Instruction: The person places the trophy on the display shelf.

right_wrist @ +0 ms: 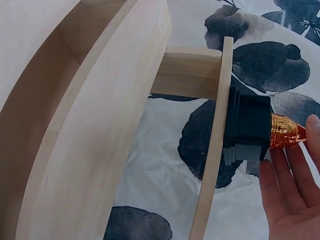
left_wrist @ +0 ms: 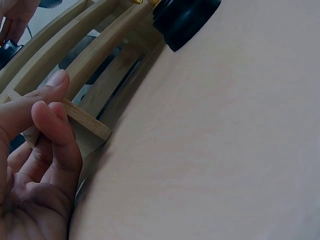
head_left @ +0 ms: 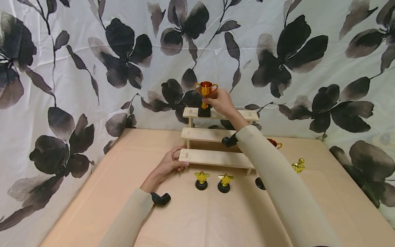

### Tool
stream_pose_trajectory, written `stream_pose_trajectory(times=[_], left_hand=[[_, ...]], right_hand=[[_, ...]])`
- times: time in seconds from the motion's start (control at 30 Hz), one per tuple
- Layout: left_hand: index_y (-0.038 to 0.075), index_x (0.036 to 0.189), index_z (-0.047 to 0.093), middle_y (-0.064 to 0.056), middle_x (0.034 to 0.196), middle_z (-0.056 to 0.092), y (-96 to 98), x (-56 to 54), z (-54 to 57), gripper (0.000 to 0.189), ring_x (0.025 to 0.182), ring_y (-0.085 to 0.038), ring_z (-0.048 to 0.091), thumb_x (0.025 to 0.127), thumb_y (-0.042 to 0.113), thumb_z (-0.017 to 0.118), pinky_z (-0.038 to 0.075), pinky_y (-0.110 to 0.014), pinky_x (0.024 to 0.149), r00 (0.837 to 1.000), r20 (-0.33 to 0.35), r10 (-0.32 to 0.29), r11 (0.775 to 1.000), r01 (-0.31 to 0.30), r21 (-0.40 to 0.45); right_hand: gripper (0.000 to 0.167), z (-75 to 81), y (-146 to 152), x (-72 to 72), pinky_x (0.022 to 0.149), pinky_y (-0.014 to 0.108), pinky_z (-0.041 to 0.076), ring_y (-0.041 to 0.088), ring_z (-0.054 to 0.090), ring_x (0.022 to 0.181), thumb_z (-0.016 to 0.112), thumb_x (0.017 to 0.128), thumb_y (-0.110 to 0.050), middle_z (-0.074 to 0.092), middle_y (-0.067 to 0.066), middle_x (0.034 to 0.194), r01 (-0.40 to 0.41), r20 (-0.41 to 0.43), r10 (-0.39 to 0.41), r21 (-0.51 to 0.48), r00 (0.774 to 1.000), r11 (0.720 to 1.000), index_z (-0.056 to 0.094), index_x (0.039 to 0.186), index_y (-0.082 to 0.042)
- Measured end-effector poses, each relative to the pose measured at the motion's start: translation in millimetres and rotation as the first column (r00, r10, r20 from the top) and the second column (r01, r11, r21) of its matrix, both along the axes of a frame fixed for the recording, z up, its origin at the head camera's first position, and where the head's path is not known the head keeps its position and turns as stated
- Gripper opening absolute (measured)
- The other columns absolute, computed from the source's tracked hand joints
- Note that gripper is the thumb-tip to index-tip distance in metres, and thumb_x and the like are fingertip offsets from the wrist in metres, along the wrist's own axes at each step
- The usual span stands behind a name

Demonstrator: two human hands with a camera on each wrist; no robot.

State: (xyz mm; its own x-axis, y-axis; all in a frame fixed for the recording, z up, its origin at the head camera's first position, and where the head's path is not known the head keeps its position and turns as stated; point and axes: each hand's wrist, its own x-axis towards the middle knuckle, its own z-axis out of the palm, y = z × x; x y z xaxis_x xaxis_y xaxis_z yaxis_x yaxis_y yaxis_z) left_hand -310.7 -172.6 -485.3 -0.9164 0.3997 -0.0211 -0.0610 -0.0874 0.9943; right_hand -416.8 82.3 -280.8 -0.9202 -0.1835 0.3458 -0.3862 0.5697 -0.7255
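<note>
My right hand (head_left: pixel 221 102) pinches the stem of a gold-orange trophy cup (head_left: pixel 206 89) over the left part of the top shelf. Its black base (right_wrist: pixel 248 125) sits right at the shelf board in the right wrist view. With my left hand (head_left: pixel 168 163) I grip the left end of the lowest step of a three-tier wooden stand (head_left: pixel 216 157); in the left wrist view the thumb lies on top and the fingers curl below. Two gold star trophies (head_left: pixel 201 180) with round black bases stand in front of the stand.
Behind my right sleeve, another cup trophy (head_left: pixel 279 145) is partly hidden. A small gold trophy piece (head_left: pixel 298 165) shows right of the sleeve, and a black base (head_left: pixel 260 183) pokes out on its left. A floral cloth (head_left: pixel 228 61) hangs behind the table (head_left: pixel 172 219).
</note>
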Motion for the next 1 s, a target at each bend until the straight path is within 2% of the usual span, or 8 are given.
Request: stream_pose_trajectory(times=[0.2, 0.5, 1.0], left_hand=[[0.009, 0.159, 0.031, -0.005, 0.101, 0.074, 1.3, -2.2, -1.9, 0.089, 0.064, -0.011, 0.06, 0.086, -0.003, 0.079, 0.049, -0.021, 0.057, 1.0, 0.002, 0.0, 1.0, 0.0, 0.011], [0.01, 0.158, 0.034, -0.005, 0.1, 0.074, 1.7, -3.2, -2.2, 0.086, 0.064, -0.011, 0.06, 0.086, -0.005, 0.079, 0.049, -0.021, 0.056, 1.0, 0.009, 0.012, 1.0, -0.012, 0.011], [0.009, 0.157, 0.034, -0.004, 0.095, 0.075, 2.0, -6.4, -3.0, 0.085, 0.063, -0.01, 0.06, 0.086, -0.005, 0.077, 0.049, -0.021, 0.056, 1.0, 0.004, 0.009, 1.0, -0.009, 0.005]], right_hand=[[0.03, -1.0, -2.3, -3.8, 0.095, 0.046, 0.054, 0.031, 0.069, 0.108, 0.076, 0.095, -0.024, 0.077, 0.017, 0.113, 0.014, -0.018, -0.014, -0.003, 1.0, 1.0, 0.076, 0.115, -0.001], [0.032, -3.0, -3.3, -10.0, 0.098, 0.046, 0.054, 0.031, 0.069, 0.111, 0.077, 0.095, -0.023, 0.076, 0.018, 0.115, 0.019, 0.017, -0.018, -0.029, 1.0, 0.999, 0.075, 0.117, -0.001], [0.039, 0.3, -2.7, -12.5, 0.104, 0.046, 0.054, 0.031, 0.067, 0.119, 0.076, 0.095, -0.024, 0.073, 0.017, 0.125, -0.002, 0.085, 0.006, -0.054, 0.996, 0.999, 0.066, 0.128, -0.004]])
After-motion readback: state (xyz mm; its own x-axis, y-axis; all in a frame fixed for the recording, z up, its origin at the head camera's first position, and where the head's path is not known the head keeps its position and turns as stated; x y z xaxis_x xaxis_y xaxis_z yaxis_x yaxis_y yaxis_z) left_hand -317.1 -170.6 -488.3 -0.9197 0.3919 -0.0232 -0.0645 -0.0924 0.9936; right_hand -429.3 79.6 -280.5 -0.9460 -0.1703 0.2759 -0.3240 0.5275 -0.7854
